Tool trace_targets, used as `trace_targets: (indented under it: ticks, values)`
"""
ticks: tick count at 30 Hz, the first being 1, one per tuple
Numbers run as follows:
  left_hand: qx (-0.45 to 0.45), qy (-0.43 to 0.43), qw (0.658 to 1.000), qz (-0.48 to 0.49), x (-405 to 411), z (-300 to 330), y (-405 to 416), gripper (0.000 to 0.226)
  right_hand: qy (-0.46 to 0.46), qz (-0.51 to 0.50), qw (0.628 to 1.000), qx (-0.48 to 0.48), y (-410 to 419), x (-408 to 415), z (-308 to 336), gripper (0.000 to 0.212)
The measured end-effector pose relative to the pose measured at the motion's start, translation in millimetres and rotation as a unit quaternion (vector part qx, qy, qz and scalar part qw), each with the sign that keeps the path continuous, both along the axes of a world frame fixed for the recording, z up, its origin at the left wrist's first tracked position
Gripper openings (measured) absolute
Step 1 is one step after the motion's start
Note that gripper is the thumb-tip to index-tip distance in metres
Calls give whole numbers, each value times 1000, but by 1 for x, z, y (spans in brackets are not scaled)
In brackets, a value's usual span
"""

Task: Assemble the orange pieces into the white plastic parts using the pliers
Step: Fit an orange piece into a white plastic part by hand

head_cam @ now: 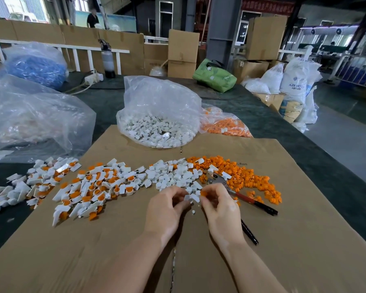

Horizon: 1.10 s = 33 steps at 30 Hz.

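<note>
Two hands are meeting in the middle of a big sheet of cardboard (283,240). The left hand (167,210) is curling its fingers and pinching a small white part (187,197) at its tips. The right hand (220,208) is pinching a little orange piece (203,193) between its thumb and finger, right next to the white part; the two bits look like they are touching, but it is too blurry to be sure. The pliers (239,194) are lying on the cardboard just behind the right hand, with nobody holding them, and their red and black handles are poking out past its far side. Just above the hands a pile of loose white parts (173,176) is sitting. A heap of orange pieces (247,176) is lying above and beyond the right hand. Far out past the left hand, a pile of finished pieces (89,187), white with orange inside, is spreading across the cardboard. Farther away from both hands, a clear bag of white parts (156,127) is sitting open.
</note>
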<state>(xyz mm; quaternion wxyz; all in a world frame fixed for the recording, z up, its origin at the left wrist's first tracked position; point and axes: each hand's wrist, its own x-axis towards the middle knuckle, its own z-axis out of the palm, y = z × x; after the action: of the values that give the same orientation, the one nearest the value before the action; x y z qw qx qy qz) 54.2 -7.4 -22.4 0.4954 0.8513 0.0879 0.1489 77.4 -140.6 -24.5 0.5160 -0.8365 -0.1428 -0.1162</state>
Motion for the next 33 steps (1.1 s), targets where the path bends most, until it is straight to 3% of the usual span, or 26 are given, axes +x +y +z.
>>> trace_targets:
  ticks: [6,14,19,24,33]
  values:
    - [6,-12,1000,6,-1,0,-1,14,6,-12,999,35,-1,1,0,32]
    - [0,11,1000,-23,2,-2,2,14,59,1,995,81,0,-2,0,25]
    - [-29,16,999,-28,1,-3,3,8,3,-29,998,-49,1,-4,-1,10]
    - [-47,16,998,-29,-2,0,4,7,-91,-37,982,-159,4,-8,0,17]
    - [-71,27,997,-33,-6,-1,3,5,-72,12,982,-175,5,-8,-1,21]
